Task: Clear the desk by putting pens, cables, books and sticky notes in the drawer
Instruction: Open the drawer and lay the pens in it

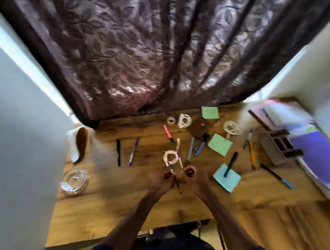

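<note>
Both hands meet over the middle of the wooden desk (118,204). My left hand (162,181) and my right hand (193,179) are closed on pens, with a dark pen (177,184) sticking down between them. Just beyond the fingers lies a small white coiled cable (170,157). Several pens are scattered around: a black one (118,152), a purple one (133,151), a pink one (168,133) and a blue one (199,149). Green sticky pads (219,144) (210,112) and a teal pad (227,178) lie to the right. More white cable coils (184,120) (231,127) sit farther back.
A brown patterned curtain (144,57) hangs behind the desk. Books and purple folders (315,150) are stacked at the right beside a grey desk organiser (277,148). A clear glass dish (74,180) and a white pouch (79,143) sit at the left edge. A brown wallet (199,127) lies among the cables.
</note>
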The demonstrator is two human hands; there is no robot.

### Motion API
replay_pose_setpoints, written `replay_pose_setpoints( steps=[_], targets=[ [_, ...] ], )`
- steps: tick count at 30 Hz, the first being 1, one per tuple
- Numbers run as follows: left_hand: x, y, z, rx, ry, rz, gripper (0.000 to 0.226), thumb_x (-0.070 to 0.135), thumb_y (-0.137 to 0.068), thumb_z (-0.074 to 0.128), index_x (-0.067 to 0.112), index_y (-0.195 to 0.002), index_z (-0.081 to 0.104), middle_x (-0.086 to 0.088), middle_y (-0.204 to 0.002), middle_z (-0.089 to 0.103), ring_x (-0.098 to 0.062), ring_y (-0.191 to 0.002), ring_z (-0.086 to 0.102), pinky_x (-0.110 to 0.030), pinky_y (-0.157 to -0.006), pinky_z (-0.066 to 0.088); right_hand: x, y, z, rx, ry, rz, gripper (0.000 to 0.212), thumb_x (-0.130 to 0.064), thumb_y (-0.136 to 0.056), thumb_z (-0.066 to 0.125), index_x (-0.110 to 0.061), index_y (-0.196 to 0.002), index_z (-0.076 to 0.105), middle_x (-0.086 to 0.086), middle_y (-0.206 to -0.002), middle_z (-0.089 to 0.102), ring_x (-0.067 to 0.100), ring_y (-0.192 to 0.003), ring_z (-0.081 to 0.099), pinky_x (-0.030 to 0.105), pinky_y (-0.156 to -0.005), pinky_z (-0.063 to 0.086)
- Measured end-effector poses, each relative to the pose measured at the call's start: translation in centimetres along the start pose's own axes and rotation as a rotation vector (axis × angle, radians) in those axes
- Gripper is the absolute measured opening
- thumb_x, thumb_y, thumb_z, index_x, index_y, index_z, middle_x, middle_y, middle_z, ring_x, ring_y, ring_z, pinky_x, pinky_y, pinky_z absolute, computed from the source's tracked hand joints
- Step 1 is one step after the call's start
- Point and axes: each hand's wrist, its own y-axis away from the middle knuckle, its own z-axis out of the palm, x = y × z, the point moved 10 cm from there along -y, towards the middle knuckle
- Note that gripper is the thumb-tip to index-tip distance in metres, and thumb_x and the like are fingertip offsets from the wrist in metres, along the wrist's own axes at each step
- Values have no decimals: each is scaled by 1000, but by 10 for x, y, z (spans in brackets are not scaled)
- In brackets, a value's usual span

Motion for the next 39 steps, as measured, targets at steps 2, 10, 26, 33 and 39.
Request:
replay_pose_setpoints(
  steps=[2, 10, 26, 33, 39],
  targets=[
    [17, 14, 38, -133, -45, 64, 25, 42, -92, 63, 23, -79, 72, -5, -81, 75, -17, -73, 68, -35, -74, 56, 27, 30, -39, 117, 23, 61, 13, -28, -83, 78, -16, -86, 74, -1, -78, 75, 9, -73, 64, 18, -64, 38],
    [75, 114, 196, -434, -84, 316, 30, 38, -87, 73, 16, -68, 69, 5, -60, 71, 0, -54, 64, -33, -63, 58, 147, 168, -167, 408, 71, 277, 9, -25, -82, 79, -21, -89, 74, -12, -79, 69, 6, -73, 62, 23, -66, 43],
    [-32, 135, 403, -318, -420, -175, 27, 39, -92, 65, 14, -101, 70, -1, -108, 74, -15, -99, 71, -19, -78, 53, 402, 267, -144, 74, 112, 701, 11, -36, -75, 68, -26, -73, 66, -8, -71, 68, 14, -70, 67, 30, -56, 47],
    [-66, 109, 424, -47, -624, -200, 50, 47, -83, 73, 18, -123, 65, -4, -122, 69, -19, -108, 67, -29, -85, 57, 454, 255, -103, -39, 164, 584, 33, -53, -76, 50, -28, -92, 65, -9, -89, 65, 15, -84, 63, 31, -64, 46],
    [-80, 122, 433, -77, -491, -324, 48, 40, -83, 79, 10, -118, 65, -6, -113, 70, -16, -95, 71, -24, -73, 58, 426, 248, -118, -18, 197, 542, 6, -35, -86, 66, -29, -88, 66, -8, -89, 63, 13, -80, 58, 27, -61, 37]
  ],
)
